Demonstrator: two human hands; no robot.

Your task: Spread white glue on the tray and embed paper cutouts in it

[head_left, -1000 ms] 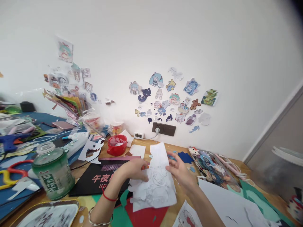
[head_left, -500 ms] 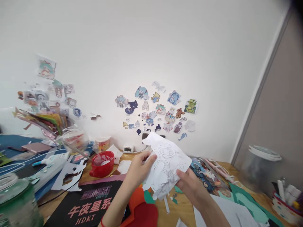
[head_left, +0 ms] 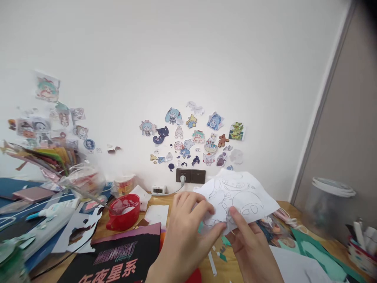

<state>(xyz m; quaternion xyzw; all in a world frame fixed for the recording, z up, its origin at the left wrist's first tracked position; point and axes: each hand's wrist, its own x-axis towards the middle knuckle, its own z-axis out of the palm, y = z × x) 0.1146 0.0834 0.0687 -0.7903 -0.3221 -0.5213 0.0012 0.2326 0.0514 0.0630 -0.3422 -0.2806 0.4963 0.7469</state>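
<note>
A white sheet of paper (head_left: 247,198) with outline drawings is held up above the desk, between both hands. My left hand (head_left: 191,220) grips its lower left part, thumb and fingers pinched near the edge. My right hand (head_left: 250,239) pinches the lower edge, its thumb lying on the drawn side and its fingers behind. The sheet is tilted and bent, and its far corner points right. Below the hands, small green and white paper scraps (head_left: 223,256) lie on the wooden desk. A red piece (head_left: 194,276) shows partly under my left forearm.
At left stand a red bowl (head_left: 125,214), a black printed folder (head_left: 118,255) and cut-out white paper (head_left: 79,228). To the right are white paper (head_left: 291,263), green sheets (head_left: 321,255), a lidded clear bucket (head_left: 326,208) and a pen holder (head_left: 363,251). Wall sockets (head_left: 191,175) sit behind.
The paper has moved right and turned flatter, its corner now pointing right. My left hand has shifted right, closer to my right hand. The camera view has moved slightly.
</note>
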